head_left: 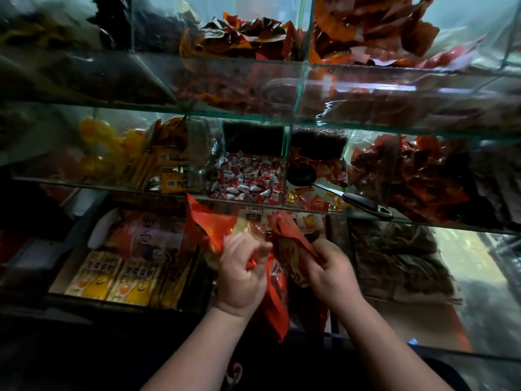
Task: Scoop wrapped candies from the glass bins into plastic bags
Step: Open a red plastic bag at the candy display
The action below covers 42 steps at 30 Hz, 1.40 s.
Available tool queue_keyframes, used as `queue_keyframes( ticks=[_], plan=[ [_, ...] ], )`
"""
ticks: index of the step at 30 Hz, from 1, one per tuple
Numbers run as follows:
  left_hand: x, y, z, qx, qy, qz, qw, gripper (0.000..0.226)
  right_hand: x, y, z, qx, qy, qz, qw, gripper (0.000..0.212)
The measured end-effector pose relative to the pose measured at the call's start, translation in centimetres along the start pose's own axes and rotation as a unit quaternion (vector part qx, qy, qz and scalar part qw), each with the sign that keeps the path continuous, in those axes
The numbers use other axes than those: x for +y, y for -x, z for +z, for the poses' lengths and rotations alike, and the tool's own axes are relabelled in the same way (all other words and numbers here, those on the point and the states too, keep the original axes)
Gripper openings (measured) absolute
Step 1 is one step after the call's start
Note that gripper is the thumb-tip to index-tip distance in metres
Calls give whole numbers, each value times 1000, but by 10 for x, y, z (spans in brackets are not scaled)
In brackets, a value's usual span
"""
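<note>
Both my hands hold a red plastic bag (pixel 277 303) in front of the glass shelves. My left hand (pixel 242 273) grips the bag's left rim, fingers curled. My right hand (pixel 328 266) grips its right rim, and the mouth is spread between them. The bag hangs down between my forearms; something wrapped shows inside near the top. Above the bag, a glass bin (pixel 197 153) holds red-and-white wrapped candies (pixel 248 179). A black-handled scoop (pixel 338 193) lies in the bin to the right, on orange-red wrapped candies (pixel 318 203).
Glass bins in rows hold yellow packets (pixel 166 165) on the left and dark red packets (pixel 408 179) on the right. An upper shelf carries more red wrappers (pixel 253 35). Below left, a box holds yellow-and-white packs (pixel 112 280). Brown packets (pixel 400 258) lie lower right.
</note>
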State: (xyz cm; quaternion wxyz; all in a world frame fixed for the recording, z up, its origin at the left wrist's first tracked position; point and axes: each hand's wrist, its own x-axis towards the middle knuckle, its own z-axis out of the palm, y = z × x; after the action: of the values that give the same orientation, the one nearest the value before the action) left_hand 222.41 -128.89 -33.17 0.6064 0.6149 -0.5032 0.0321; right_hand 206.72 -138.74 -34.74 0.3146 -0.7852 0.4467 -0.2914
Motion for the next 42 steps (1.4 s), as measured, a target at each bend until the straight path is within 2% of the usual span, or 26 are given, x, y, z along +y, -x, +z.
queue_keyframes(
  ticks=[1,4,6,7,11,13,14,17,19,21,22,24,26,29,32,36,38,40,42],
  plan=[
    [-5,11,2,-22,-14,-36,999,60,0,0,-1,-4,-3,4,1000,29],
    [-11,18,5,-27,-18,-270,962,59,-8,-1,1,-53,43,13,998,20],
    [-15,10,2,-22,-19,-340,940,59,-19,0,2,-108,77,40,990,16],
    [-14,6,0,-19,-21,-341,940,61,-24,1,3,-138,79,56,986,23],
    [2,-8,3,8,24,-348,937,68,-37,10,7,-238,84,66,966,79],
    [8,-17,5,21,58,-366,929,66,-40,11,12,-244,117,71,960,89],
    [12,-20,6,23,72,-359,930,66,-40,8,14,-238,126,75,960,82],
    [25,-21,4,24,109,-286,952,66,-42,-7,14,-199,151,73,966,45],
    [27,-16,-3,26,132,-215,967,66,-42,-17,14,-174,187,35,966,40],
    [20,-11,-12,6,107,-158,982,69,-42,-20,18,-139,225,-6,964,38],
    [16,-8,-14,-7,94,-149,984,71,-41,-21,22,-134,220,1,966,37],
    [10,-5,-18,3,77,-207,975,69,-40,-20,26,-159,185,51,968,36],
    [7,-9,-15,50,72,-277,957,64,-39,-17,30,-178,166,48,969,36],
    [12,-12,-6,64,94,-235,965,59,-37,-16,27,-121,174,-6,977,37],
    [7,-5,2,18,111,-200,973,55,-38,-19,25,-121,226,16,967,37],
    [-19,29,0,-98,45,-311,944,52,-45,-27,25,-201,254,101,941,26],
    [-24,43,-2,-149,30,-343,927,59,-44,-27,23,-239,236,103,936,21],
    [-21,43,-4,-138,25,-356,924,63,-41,-22,15,-252,202,91,942,17],
    [-14,31,-9,-122,13,-356,927,56,-36,-15,6,-243,146,92,955,20]
  ],
)
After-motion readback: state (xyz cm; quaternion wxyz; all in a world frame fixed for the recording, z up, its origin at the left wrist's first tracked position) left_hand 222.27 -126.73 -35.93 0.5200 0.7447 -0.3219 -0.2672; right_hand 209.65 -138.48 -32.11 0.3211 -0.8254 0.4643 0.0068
